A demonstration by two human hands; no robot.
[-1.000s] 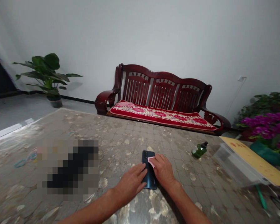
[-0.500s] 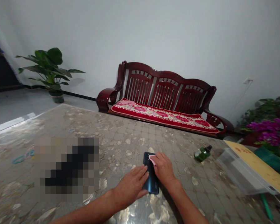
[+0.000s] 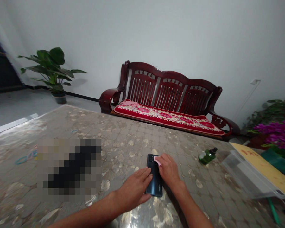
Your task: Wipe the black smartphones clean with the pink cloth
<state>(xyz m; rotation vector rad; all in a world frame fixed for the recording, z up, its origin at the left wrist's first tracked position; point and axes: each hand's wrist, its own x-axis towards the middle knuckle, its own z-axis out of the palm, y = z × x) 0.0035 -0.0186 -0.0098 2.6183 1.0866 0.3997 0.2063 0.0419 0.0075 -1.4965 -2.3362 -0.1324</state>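
Note:
A dark blue smartphone (image 3: 156,183) lies back side up on the patterned table cover, its camera block toward the far end. My left hand (image 3: 136,185) grips it from the left, fingertips resting on its back and the thumb by its near-left corner. In my right hand (image 3: 169,167), closed fingers pinch a small pink cloth (image 3: 157,160) against the phone's upper right, close to the camera block. Most of the cloth is hidden under those fingers.
A green spray bottle (image 3: 207,156) and a clear plastic box (image 3: 245,175) under a yellow board (image 3: 261,166) stand to the right. A blurred-out dark object (image 3: 72,166) and coloured hair ties (image 3: 21,160) lie left. A wooden bench (image 3: 168,85) stands beyond the table.
The whole view has shifted slightly. Both hands stay at the phone; the right hand with the pink cloth shows hardly any movement along its upper right edge.

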